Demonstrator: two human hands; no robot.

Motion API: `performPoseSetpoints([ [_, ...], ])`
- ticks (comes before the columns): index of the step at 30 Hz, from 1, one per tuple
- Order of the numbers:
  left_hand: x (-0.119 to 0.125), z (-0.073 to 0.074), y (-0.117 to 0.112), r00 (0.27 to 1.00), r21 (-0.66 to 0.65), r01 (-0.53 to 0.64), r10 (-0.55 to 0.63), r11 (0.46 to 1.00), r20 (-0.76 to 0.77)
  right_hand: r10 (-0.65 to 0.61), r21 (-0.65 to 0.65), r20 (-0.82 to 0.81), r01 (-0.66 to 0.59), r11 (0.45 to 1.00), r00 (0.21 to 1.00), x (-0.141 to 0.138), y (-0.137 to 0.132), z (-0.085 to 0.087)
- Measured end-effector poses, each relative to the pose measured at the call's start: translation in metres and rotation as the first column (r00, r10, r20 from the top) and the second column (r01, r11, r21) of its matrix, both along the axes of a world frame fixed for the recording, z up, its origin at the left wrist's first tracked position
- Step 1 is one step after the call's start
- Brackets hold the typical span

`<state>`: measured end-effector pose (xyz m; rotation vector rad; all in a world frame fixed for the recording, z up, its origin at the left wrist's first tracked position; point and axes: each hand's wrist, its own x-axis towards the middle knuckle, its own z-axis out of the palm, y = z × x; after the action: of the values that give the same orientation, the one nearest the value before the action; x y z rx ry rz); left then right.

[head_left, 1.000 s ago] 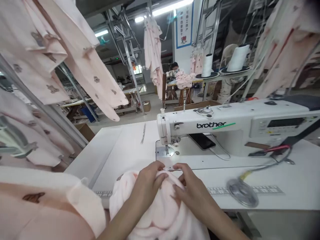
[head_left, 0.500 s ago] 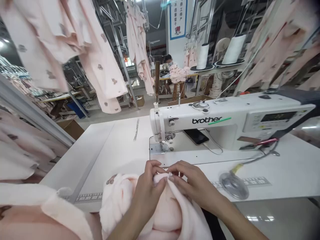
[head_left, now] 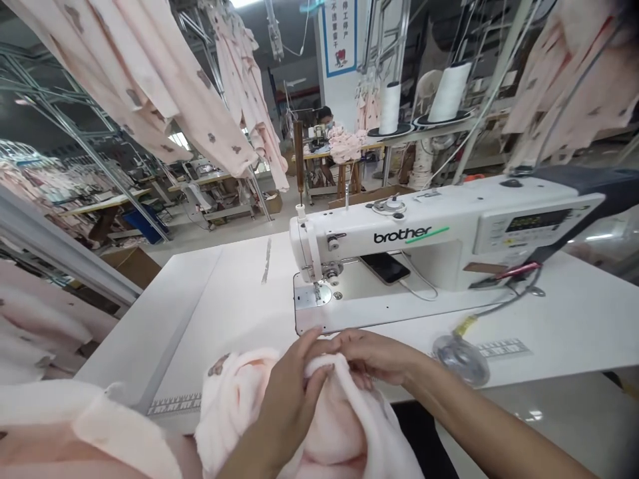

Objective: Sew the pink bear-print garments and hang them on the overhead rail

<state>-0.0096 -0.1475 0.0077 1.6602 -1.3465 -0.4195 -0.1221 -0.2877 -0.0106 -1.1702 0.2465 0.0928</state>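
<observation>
Head view, sole view.

Item: pale pink plush fabric [head_left: 332,429], bunched, with a brown motif at its upper left; located at the near edge of the white table [head_left: 224,299], nearer the wearer than the needle plate [head_left: 313,295] and apart from it.

Left hand [head_left: 292,389]: closed on the fabric's upper edge, thumb in front, fingers behind.

Right hand [head_left: 382,356]: at the same edge, fingers curled and meeting those of the left; thumb hidden, so whether it pinches cannot be told.

Changes: one second ago a gap separated the hands; half a second ago the right thumb and fingers showed at the edge. Now the right hand is turned over, its back uppermost. The left has kept its hold. The whole scene sits further left in view.

Surroundings: white "brother" sewing machine [head_left: 449,199]; dark phone [head_left: 385,268] with white cable, beneath the machine's arm; clear round object [head_left: 462,359], right of the hands; two white thread cones [head_left: 389,110], behind; printed pink garments [head_left: 194,113], hanging upper left.
</observation>
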Motion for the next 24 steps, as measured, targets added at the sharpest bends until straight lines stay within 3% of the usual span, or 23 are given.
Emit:
performPoseSetpoints([
  [3, 0.001, 0.007, -0.002, 1.000, 0.032, 0.001, -0.001, 0.999, 0.009, -0.114, -0.090, 0.069, 0.120, 0.989, 0.991, -0.005, 0.008, 0.003],
  [5, 0.001, 0.010, -0.003, 0.997, 0.045, -0.076, 0.077, 0.996, -0.023, -0.282, -0.246, 0.147, 0.311, 0.918, 0.948, -0.011, 0.018, 0.011],
  [8, 0.000, 0.013, -0.005, 0.982, 0.046, -0.188, 0.189, 0.981, -0.021, -0.473, -0.549, 0.249, 0.526, 0.650, 0.845, -0.018, 0.039, 0.024],
  [10, 0.000, 0.015, -0.006, 0.979, 0.026, -0.201, 0.201, 0.979, 0.028, -0.486, -0.705, 0.275, 0.518, 0.485, 0.830, -0.021, 0.051, 0.029],
  [11, 0.001, 0.017, -0.007, 0.981, 0.031, -0.194, 0.194, 0.980, 0.026, -0.479, -0.738, 0.283, 0.507, 0.444, 0.831, -0.021, 0.053, 0.030],
  [12, 0.002, 0.020, -0.007, 0.985, 0.054, -0.175, 0.175, 0.983, -0.002, -0.464, -0.742, 0.294, 0.506, 0.440, 0.835, -0.021, 0.053, 0.031],
  [13, 0.004, 0.024, -0.008, 0.989, 0.092, -0.137, 0.142, 0.986, -0.049, -0.438, -0.723, 0.309, 0.508, 0.468, 0.844, -0.020, 0.050, 0.031],
  [16, 0.013, 0.038, -0.010, 0.982, 0.211, 0.086, -0.047, 0.974, -0.183, -0.267, -0.622, 0.383, 0.461, 0.633, 0.884, -0.017, 0.034, 0.030],
  [17, 0.016, 0.043, -0.011, 0.972, 0.229, 0.166, -0.119, 0.959, -0.205, -0.215, -0.602, 0.413, 0.442, 0.664, 0.885, -0.017, 0.028, 0.030],
  [19, 0.019, 0.049, -0.012, 0.956, 0.247, 0.239, -0.182, 0.939, -0.232, -0.181, -0.591, 0.438, 0.434, 0.680, 0.881, -0.016, 0.021, 0.029],
  [22, 0.021, 0.049, -0.018, 0.965, 0.272, 0.127, -0.055, 0.954, -0.256, -0.300, -0.588, 0.377, 0.477, 0.653, 0.876, -0.012, 0.018, 0.026],
  [24, 0.025, 0.045, -0.027, 0.968, 0.293, 0.032, 0.044, 0.956, -0.248, -0.404, -0.536, 0.327, 0.520, 0.665, 0.854, -0.006, 0.015, 0.021],
])
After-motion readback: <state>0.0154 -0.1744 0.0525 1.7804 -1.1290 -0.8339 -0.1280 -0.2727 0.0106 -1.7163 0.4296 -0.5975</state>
